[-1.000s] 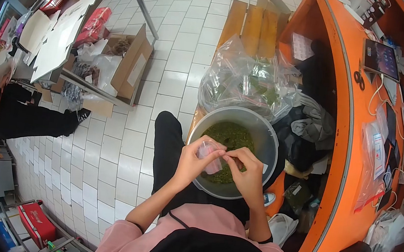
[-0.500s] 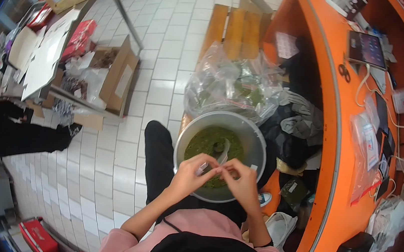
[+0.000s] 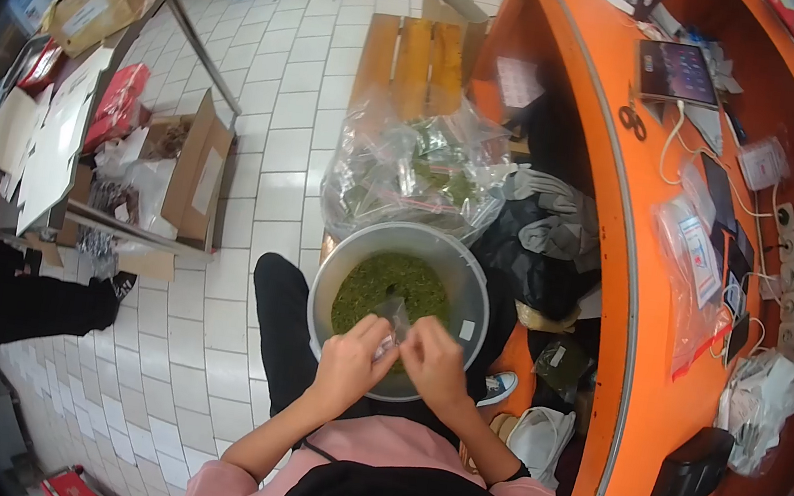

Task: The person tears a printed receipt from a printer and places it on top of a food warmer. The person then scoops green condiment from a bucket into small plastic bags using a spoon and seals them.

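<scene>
Between my legs stands a round, pale bucket holding finely chopped green stuff. Over its near side, a small clear plastic bag is between my hands. My left hand is closed on the bag's left side, with crumpled plastic showing at its fingertips. My right hand pinches at the bag's right edge, fingers bent. The bag's lower part is hidden by my fingers.
Beyond the bucket, a large clear plastic bag with green packets lies on a wooden bench. To the right is an orange counter with scissors and a tablet. Another person's dark-trousered leg is at left.
My hands were fingertip to fingertip; now they are slightly apart, with the small bag showing between them. The whole view has shifted, so the bucket and bench appear farther left.
</scene>
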Tool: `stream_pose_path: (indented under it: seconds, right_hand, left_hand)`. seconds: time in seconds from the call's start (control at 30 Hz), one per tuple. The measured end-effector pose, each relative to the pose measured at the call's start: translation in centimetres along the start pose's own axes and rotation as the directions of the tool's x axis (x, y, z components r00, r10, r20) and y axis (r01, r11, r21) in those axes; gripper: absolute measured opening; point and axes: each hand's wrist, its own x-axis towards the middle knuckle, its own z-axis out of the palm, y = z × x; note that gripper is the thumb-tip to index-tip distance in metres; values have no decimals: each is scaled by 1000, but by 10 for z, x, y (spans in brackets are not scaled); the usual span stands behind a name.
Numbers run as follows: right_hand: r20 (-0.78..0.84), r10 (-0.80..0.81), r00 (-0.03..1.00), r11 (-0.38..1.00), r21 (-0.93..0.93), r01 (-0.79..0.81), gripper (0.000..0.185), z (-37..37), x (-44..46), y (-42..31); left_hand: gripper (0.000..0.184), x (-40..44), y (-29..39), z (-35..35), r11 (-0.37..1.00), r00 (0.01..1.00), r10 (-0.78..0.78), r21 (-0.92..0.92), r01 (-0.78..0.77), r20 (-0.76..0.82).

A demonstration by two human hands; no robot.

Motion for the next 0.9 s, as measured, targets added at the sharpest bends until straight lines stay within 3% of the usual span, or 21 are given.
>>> stream_pose_path:
  seconds: [0.03, 0.07, 0.17, 0.23, 0.27, 0.33, 0.37, 0.4, 0.47, 0.5, 0.53, 0.6, 0.67, 0.73, 0.77, 0.8, 0.83, 0.87, 0.9]
  right_hand:
    - [-47, -65, 997, 986, -154, 57, 12, 0, 2, 3]
    - [-16, 7, 1000, 1000, -26, -8, 13, 1, 2, 8]
    - [34, 46, 998, 999, 14, -47, 11, -3, 5, 0]
    - [-31, -66, 997, 986, 148, 70, 10, -4, 8, -6]
    - [-17, -70, 997, 985, 155, 72, 10, -4, 8, -5]
    - [15, -234, 972, 970, 67, 233, 22, -4, 8, -2]
    - [23, -235, 972, 970, 75, 233, 22, -5, 9, -1]
    - [89, -187, 978, 970, 177, 169, 28, -7, 11, -1]
    - [163, -139, 977, 956, 278, 90, 34, -9, 15, -2]
    - [236, -55, 970, 931, 364, -36, 38, -11, 17, -6]
    - [316, 22, 948, 884, 436, -166, 42, -13, 20, -10]
    - [323, 6, 946, 898, 414, -148, 40, -17, 27, -16]
    - [352, -153, 924, 985, 128, 114, 31, -20, 37, -19]
    - [375, -208, 903, 976, 143, 165, 28, -13, 43, -10]
    - [335, -126, 934, 916, 401, -20, 28, -3, 43, 1]
    - [318, -33, 947, 756, 628, -185, 28, 6, 45, 10]
    - [412, 42, 910, 719, 620, -315, 30, 9, 53, 15]
    - [412, 42, 910, 718, 621, -315, 30, 21, 49, 27]
    - [461, -135, 877, 922, 382, -59, 28, 37, 44, 45]
  left_hand:
    - [14, -1, -1, 1, 999, 998, -24, 23, 26, -52]
    - [14, -1, -2, 0, 998, 993, -47, 47, 53, -103]
    - [15, 0, -2, -3, 998, 992, -70, -1, 70, -106]
    - [15, -2, -4, -4, 994, 993, -98, -62, 94, -64]
    - [15, -2, -3, -8, 992, 991, -112, -60, 108, -70]
    - [22, -1, -1, -16, 997, 1000, -15, -75, 13, -25]
    - [35, -4, -5, -19, 999, 999, -29, -15, 30, 36]
    - [35, -3, -5, -25, 999, 999, -38, -11, 38, 37]
    - [51, 3, -4, -38, 991, 993, 119, -65, -120, -20]
    - [64, 2, -10, -40, 993, 990, 122, -9, -122, 68]
    - [64, 2, -13, -42, 994, 991, 114, -10, -113, 74]
    - [66, 2, -17, -44, 995, 987, 76, 60, -85, 144]
    - [64, 2, -17, -45, 996, 991, 53, 63, -61, 125]
    - [62, 2, -20, -48, 999, 994, -17, -45, 22, 111]
    - [62, 2, -24, -49, 999, 993, -19, -46, 25, 113]
    - [62, 3, -30, -48, 989, 998, -29, -142, 38, 63]
    - [63, 3, -35, -48, 971, 999, -43, -236, 45, 14]
    - [63, 1, -40, -47, 971, 999, -43, -235, 45, 15]
    - [64, 0, -44, -46, 948, 997, -67, -312, 53, -35]
